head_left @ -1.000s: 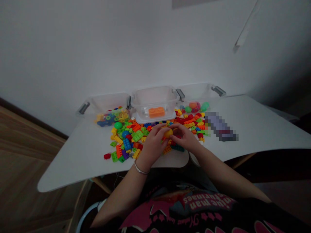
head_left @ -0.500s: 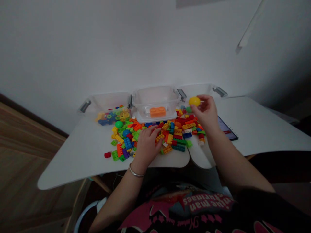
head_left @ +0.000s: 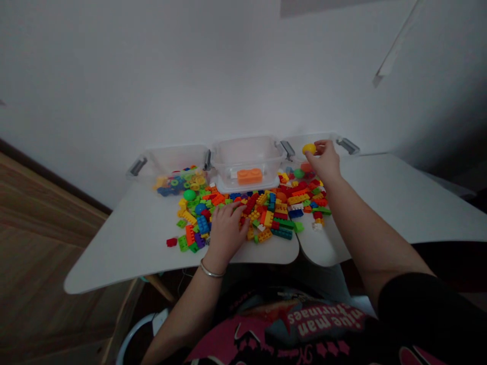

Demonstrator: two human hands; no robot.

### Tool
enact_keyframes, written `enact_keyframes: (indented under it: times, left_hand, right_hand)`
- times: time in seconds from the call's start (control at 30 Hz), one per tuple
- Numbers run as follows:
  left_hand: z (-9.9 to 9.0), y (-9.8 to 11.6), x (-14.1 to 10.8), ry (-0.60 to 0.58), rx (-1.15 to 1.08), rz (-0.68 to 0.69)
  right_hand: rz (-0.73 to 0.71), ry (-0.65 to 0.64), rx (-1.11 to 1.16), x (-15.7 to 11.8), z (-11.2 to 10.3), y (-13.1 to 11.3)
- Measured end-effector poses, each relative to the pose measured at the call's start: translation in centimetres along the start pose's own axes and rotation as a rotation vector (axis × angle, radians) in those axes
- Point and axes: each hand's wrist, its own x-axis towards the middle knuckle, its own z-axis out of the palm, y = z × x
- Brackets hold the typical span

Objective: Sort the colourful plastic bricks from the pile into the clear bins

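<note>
far left on the table there's a clear plastic bin with a heap of small blue, yellow and green parts inside, maybe rings or wheels, hard to tell from here. just in front of it sits a green plastic ball, at the edge of a big spill of toy building bricks.

the left hand, with a thin silver bracelet on the wrist, lies over the near side of that pile, its fingers slightly spread and curled down onto the bricks. can't tell if it has hold of a piece or is just resting there.

behind the pile is a middle clear bin with a single orange brick lying in it. further right, the right hand is raised at the pile's far corner, up against a third clear bin, though i can't tell if it's over the bin or just in front. thumb and fingertips are only slightly open, pinching a yellow plastic ball at their tips.

that ball looks light, hard and smooth, probably hollow and a bit slippery. i'd say a fingertip grip on opposite sides of its widest part is plenty, no real force needed. past it, the white table runs off to the right.
</note>
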Motion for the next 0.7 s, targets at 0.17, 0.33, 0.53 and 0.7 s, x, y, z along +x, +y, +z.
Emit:
enact_keyframes:
  times: [0.17,0.33,0.53,0.7]
  left_hand:
    - [-0.1,0.1,-0.1,-0.03,-0.013,-0.018]
    - [-0.1,-0.3,0.0,-0.022,-0.018,-0.024]
    - [-1.3,-2.9,1.0,0.121,0.008,-0.094]
    - [-3.3,-6.3,2.5,0.242,0.14,-0.309]
  right_hand:
    - [-0.022,-0.014,-0.097,-0.2,0.2,-0.1]
    - [-0.034,-0.029,-0.103,-0.5,0.0,-0.2]
    - [-0.083,-0.075,-0.137,-0.7,-0.5,-0.2]
    - [-0.152,-0.075,-0.086,-1.0,-1.0,0.3]
